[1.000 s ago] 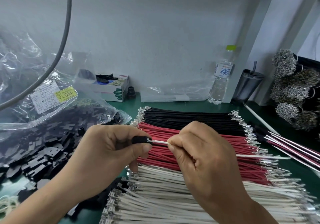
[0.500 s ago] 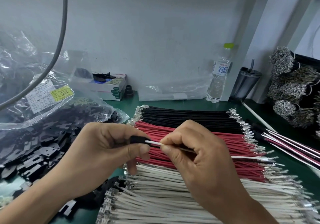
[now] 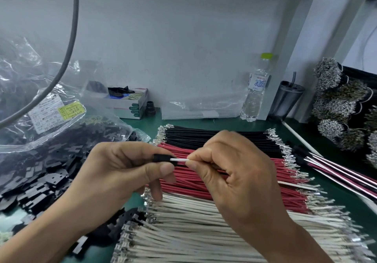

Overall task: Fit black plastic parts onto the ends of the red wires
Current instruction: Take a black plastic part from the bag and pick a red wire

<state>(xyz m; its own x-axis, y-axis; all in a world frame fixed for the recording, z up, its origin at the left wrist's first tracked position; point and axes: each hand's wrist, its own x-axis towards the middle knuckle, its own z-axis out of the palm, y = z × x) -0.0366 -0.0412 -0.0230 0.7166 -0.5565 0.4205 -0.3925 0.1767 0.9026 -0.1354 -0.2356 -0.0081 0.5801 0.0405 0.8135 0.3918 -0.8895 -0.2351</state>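
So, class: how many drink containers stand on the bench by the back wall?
2. A clear water bottle with a green cap stands at the back right, and a dark tumbler with a straw stands just right of it. Others may be hidden behind the plastic bags.

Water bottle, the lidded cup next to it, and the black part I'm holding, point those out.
Water bottle [image 3: 257, 83]: head view, on its label.
Lidded cup [image 3: 286, 99]: head view, on its side wall.
Black part [image 3: 161, 158]: head view, on its exposed end beside the left hand's [image 3: 122, 173] thumb.
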